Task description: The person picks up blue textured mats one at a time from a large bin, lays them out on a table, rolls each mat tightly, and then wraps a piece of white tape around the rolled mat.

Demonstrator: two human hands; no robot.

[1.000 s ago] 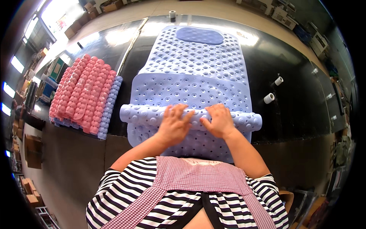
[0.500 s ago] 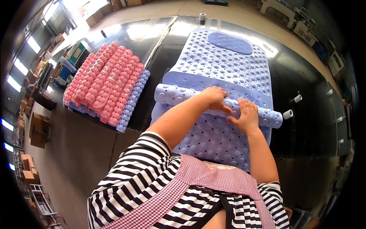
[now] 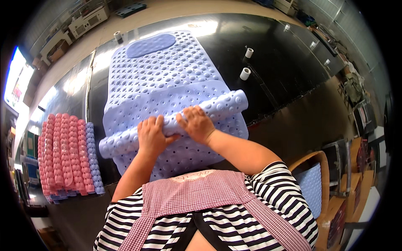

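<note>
A pale blue rolled mat looks like flexible plastic or rubber, its surface knobbly with round cups and softly shiny. The flat blue mat is the same kind of material, rough with raised glossy bumps; its darker oval pad looks finer-textured. Pink rolls are bumpy, shiny plastic. The black tabletop is smooth and glossy, throwing back bright glare. The checked apron is matt woven cloth; the striped top is ribbed fabric.
</note>
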